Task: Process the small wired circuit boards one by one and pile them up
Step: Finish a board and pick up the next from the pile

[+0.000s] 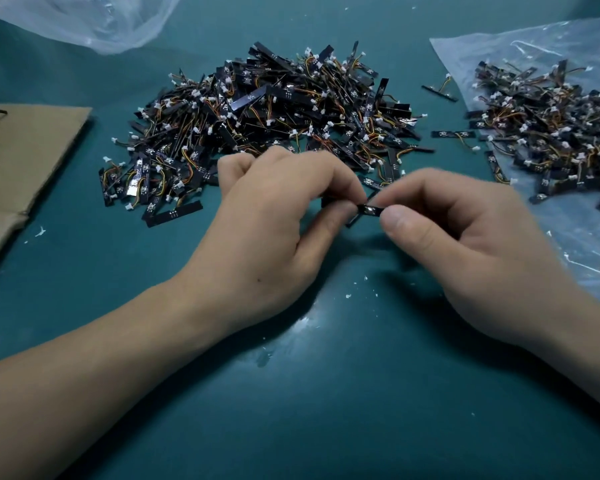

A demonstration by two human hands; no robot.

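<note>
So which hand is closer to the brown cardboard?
Left. The left hand is to the right of the cardboard; the right hand is farther right, beside the clear plastic sheet.

A small black board (369, 211) is held level at centre. A tangled heap (267, 116) lies at twelve o'clock, a second heap (548, 133) at two.
</note>
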